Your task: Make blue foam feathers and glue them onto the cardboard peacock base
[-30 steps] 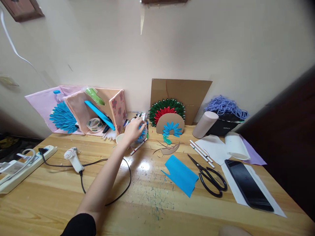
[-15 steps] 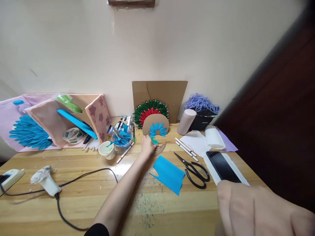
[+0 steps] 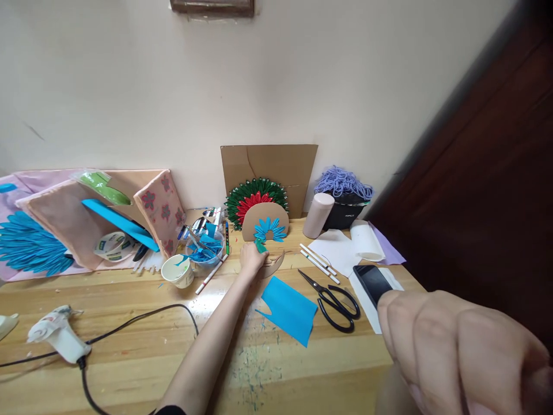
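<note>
My left hand (image 3: 253, 259) reaches to the back of the table, its fingers closed on a small green cut-out (image 3: 260, 245). Beside it lies a curved cardboard piece (image 3: 274, 266), partly covered by the fingers. Just behind stands a rounded cardboard piece (image 3: 254, 217) with a half ring of blue petals (image 3: 272, 226). Large and close at the lower right, my right hand (image 3: 458, 340) is curled into a fist; whatever is inside it, if anything, is hidden. The fist overlaps the near end of a black phone (image 3: 371, 281).
Blue paper (image 3: 289, 308) and black scissors (image 3: 334, 302) lie in front. White pens (image 3: 319, 264) and a pale cylinder (image 3: 318, 216) are to the right. At left are a paper cup (image 3: 178, 271), a tub of blue scraps (image 3: 205, 246) and a corded glue gun (image 3: 60, 334).
The view has shifted right, so the table things sit farther left. My right fist shows larger and its curled fingers are clearer. The green cut-out now appears above my left fingers rather than beside them.
</note>
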The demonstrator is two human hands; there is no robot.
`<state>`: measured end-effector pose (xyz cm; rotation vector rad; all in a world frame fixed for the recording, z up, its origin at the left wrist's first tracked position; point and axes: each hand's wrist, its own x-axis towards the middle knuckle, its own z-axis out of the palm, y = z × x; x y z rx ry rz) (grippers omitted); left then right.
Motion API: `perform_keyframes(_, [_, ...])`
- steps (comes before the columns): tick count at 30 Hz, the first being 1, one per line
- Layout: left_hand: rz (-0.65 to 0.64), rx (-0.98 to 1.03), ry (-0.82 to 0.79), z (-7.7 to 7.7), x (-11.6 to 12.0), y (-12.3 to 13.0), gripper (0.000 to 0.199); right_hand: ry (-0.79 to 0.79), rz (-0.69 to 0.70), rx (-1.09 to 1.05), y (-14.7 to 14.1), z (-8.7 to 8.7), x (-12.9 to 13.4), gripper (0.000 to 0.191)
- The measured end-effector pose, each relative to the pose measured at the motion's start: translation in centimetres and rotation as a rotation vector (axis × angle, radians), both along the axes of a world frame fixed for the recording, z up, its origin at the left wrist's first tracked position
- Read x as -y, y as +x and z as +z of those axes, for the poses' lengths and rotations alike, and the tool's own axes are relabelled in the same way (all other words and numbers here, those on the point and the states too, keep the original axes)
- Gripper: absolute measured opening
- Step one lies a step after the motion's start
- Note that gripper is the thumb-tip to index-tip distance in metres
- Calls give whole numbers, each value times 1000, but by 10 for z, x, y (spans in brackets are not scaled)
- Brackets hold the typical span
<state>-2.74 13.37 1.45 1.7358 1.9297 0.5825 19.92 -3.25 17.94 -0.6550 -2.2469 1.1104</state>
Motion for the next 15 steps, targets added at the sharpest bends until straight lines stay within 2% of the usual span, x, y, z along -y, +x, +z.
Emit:
perform_keyframes(1, [12,24,17,-1,1,-1,14,-77,131,-150,-4,7,-1,74])
perform_keyframes(2, [25,57,36,-1,3,-3,13,-140,197,-272,-8,12,-2,69])
perform_keyframes(3, [33,92,54,-1,6,-5,13,-172,239,-380,-12,16,-4,63])
perform_keyframes(4, [35,127,73,0,9,-7,14,-184,217,-405,-16,19,-8,57])
perform_keyframes(6, [26,206,117,4,20,-12,18,-170,89,-215,-24,14,-19,45])
perform_keyframes(7, [18,244,140,8,28,-15,19,-173,10,4,-28,7,-26,38])
perform_keyframes(10, [-13,364,196,18,56,-22,25,-100,-270,509,-44,-36,-47,14])
perform_keyframes(11, [-33,427,201,20,67,-25,26,-73,-332,630,-50,-54,-52,19])
perform_keyframes(13, [-58,628,191,19,89,-31,26,-2,-364,810,-61,-91,-56,44])
perform_keyframes(15, [-14,745,173,13,109,-38,29,21,-416,814,-68,-120,-52,54])
